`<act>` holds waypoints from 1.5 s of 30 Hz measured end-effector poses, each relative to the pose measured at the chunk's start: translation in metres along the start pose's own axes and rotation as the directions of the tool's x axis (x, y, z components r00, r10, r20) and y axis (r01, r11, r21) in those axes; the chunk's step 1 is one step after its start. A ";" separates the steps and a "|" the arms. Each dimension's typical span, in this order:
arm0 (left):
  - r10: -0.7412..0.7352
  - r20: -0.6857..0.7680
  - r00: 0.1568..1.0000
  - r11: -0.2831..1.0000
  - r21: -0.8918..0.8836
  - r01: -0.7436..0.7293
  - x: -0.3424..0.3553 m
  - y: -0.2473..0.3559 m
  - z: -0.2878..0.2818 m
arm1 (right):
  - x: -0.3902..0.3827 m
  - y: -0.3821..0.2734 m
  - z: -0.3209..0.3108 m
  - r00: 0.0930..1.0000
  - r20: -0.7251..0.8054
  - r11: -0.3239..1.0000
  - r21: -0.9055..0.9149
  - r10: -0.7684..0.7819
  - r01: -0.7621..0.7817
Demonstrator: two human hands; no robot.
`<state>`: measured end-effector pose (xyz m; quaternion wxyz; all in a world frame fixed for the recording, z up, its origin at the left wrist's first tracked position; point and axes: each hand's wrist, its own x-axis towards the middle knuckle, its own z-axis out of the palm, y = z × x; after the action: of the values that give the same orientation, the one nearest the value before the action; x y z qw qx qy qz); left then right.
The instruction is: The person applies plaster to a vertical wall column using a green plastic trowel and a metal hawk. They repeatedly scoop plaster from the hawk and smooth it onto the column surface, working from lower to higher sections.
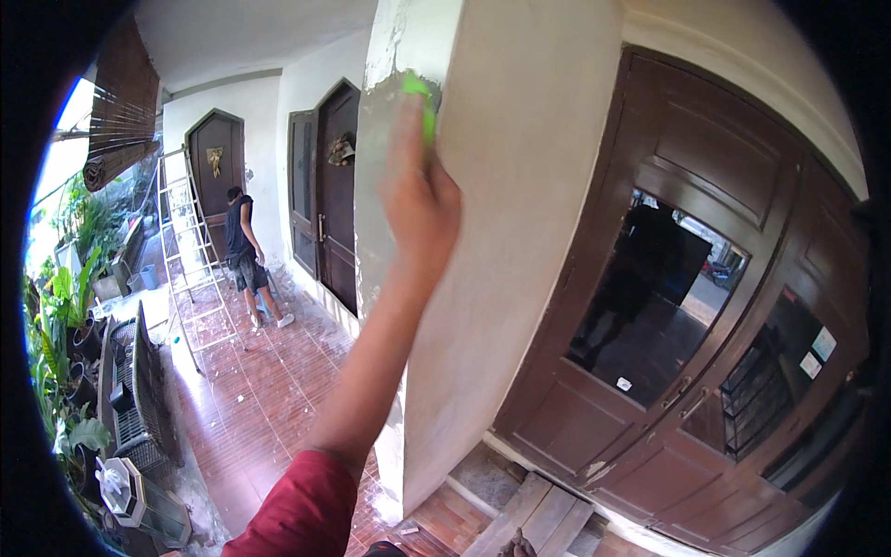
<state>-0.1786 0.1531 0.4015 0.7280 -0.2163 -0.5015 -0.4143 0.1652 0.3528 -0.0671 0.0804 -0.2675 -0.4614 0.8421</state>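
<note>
My left hand (419, 200) is raised high against the corner of a pale plastered pillar (506, 251), its fingers closed around a bright green tool (422, 110) whose tip pokes out above my knuckles. The tool lies flat on the pillar's edge, just below a patch where the paint has flaked away to grey. I cannot tell what kind of tool it is, since my hand hides most of it. My arm reaches up from the lower edge in a red sleeve (302, 511). My right hand is out of sight. To the right of the pillar stands a dark brown double door (705, 306) with glass panes, and some wooden planks (538, 520) lie on the floor at its foot. To the left, a porch of reddish floor tiles (251, 399), dusted with white flakes, runs back to more dark doors. Far down it another person (246, 255) in dark clothes stands bent toward the wall, next to an aluminium ladder (190, 251) leaning there. Green potted plants (60, 325) line the porch's left edge, under a rolled bamboo blind (121, 111).
</note>
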 end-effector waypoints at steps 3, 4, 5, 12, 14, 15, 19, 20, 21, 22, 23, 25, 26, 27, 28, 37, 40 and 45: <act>-0.023 -0.035 0.999 0.996 0.091 0.026 0.021 -0.025 0.013 | -0.003 0.000 -0.004 1.000 -0.008 1.000 0.013 0.011 -0.011; -0.050 -0.001 0.999 0.995 0.086 0.049 0.021 -0.025 0.020 | -0.004 0.000 -0.005 1.000 0.005 1.000 0.012 0.011 -0.011; -0.133 0.064 0.989 0.987 0.100 0.127 0.019 -0.023 0.026 | -0.004 0.000 -0.005 1.000 0.019 1.000 0.010 0.008 -0.009; 0.097 0.164 0.982 0.995 -0.043 -0.091 -0.017 0.033 0.032 | 0.004 0.000 -0.001 1.000 -0.007 0.993 -0.112 0.029 -0.030; 0.086 0.148 0.985 0.990 -0.120 -0.068 -0.013 0.034 0.026 | 0.006 -0.001 -0.002 1.000 0.019 0.989 -0.146 -0.004 0.007; 0.041 0.088 0.995 0.995 -0.089 -0.033 -0.009 0.031 0.022 | 0.007 -0.002 -0.003 1.000 0.018 0.987 -0.160 -0.014 0.016; -0.069 -0.120 0.990 0.997 -0.045 0.064 0.021 0.013 0.010 | 0.007 -0.004 -0.011 1.000 0.016 0.985 -0.171 -0.024 0.026; -0.059 -0.189 0.980 0.997 -0.052 0.050 0.029 0.010 0.008 | 0.007 -0.003 -0.014 1.000 0.016 0.986 -0.167 -0.014 0.016; -0.056 -0.200 0.978 0.998 -0.037 0.050 0.036 0.007 0.005 | 0.007 -0.003 -0.016 1.000 -0.011 0.981 -0.194 -0.011 0.009; -0.017 -0.233 0.972 1.000 -0.026 0.011 0.043 0.004 0.003 | 0.007 -0.002 -0.019 0.999 -0.036 0.975 -0.221 -0.010 0.001; 0.022 -0.262 0.965 0.999 -0.023 -0.029 0.050 0.001 0.001 | 0.007 -0.001 -0.021 0.998 -0.061 0.969 -0.247 -0.010 -0.005; 0.051 -0.301 0.952 0.996 -0.056 -0.072 0.060 -0.007 -0.003 | 0.008 0.002 -0.025 0.997 -0.073 0.983 -0.181 -0.035 0.022; 0.024 -0.286 0.958 0.995 -0.084 -0.050 0.061 -0.011 -0.003 | 0.008 0.003 -0.026 0.996 -0.079 0.989 -0.146 -0.048 0.036; -0.006 -0.222 0.975 0.998 -0.067 -0.009 0.059 -0.013 -0.001 | 0.008 0.004 -0.027 0.994 -0.099 0.990 -0.136 -0.042 0.028; -0.035 -0.167 0.985 0.999 -0.046 0.028 0.055 -0.015 0.003 | 0.008 0.005 -0.028 0.992 -0.118 0.992 -0.125 -0.034 0.019; 0.015 0.024 1.000 0.998 0.062 -0.017 0.005 0.019 0.044 | 0.009 0.006 -0.035 0.993 -0.079 0.985 -0.154 -0.092 0.080; 0.033 0.061 0.998 0.998 -0.046 -0.031 0.000 0.034 0.038 | 0.009 0.010 -0.039 0.994 -0.081 0.991 -0.117 -0.075 0.065; 0.030 -0.079 0.996 0.999 0.033 -0.028 0.006 0.025 0.010 | 0.000 0.015 -0.044 0.993 -0.106 0.998 -0.030 -0.053 0.050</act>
<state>-0.1623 0.1724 0.4138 0.7568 -0.1950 -0.4755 -0.4038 0.1898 0.3768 -0.0986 0.1232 -0.3012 -0.4746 0.8178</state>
